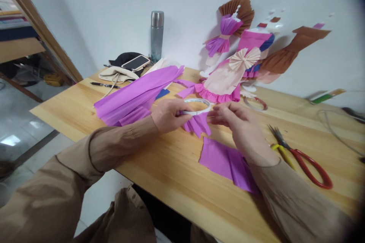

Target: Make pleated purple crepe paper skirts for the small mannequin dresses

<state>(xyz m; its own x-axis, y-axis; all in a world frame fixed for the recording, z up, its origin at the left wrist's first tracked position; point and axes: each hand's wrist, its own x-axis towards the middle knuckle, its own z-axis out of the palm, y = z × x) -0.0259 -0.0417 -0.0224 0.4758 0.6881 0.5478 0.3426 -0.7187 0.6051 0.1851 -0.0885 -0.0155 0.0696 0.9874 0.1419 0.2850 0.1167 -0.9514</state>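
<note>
"Lettering on the tape roll point(199, 112), can you read any of it?"

"From the head view, no. Small dark print runs along its inner wall, but it's too blurred to make out."

"Which way does it point?"

"Its opening tilts up and towards the wearer, so it shows as a flattened oval with the long axis running left to right, from one hand to the other."

"And its looks?"

"White, slim, a plain ring. A gathered purple strip point(197, 124) hangs at its near side, pleats fanning down towards the wearer, the bottom edge uneven."

"So where is the roll, and who has it?"

"Over the wooden table point(171, 167), between the hands. The left hand point(168, 115) pinches its left side, thumb in front. The right hand point(239, 125) is just beside its right edge, fingers bent; I can't tell whether they grip anything."

"What else is around the roll?"

"Nearer the wearer and to its right, a flat purple piece point(219, 157), partly under the right forearm. Farther right, red-handled scissors point(283, 142), blades pointing away. Left of it, a large purple sheet point(137, 93); beyond it, a pink-and-cream paper dress point(224, 78)."
</note>
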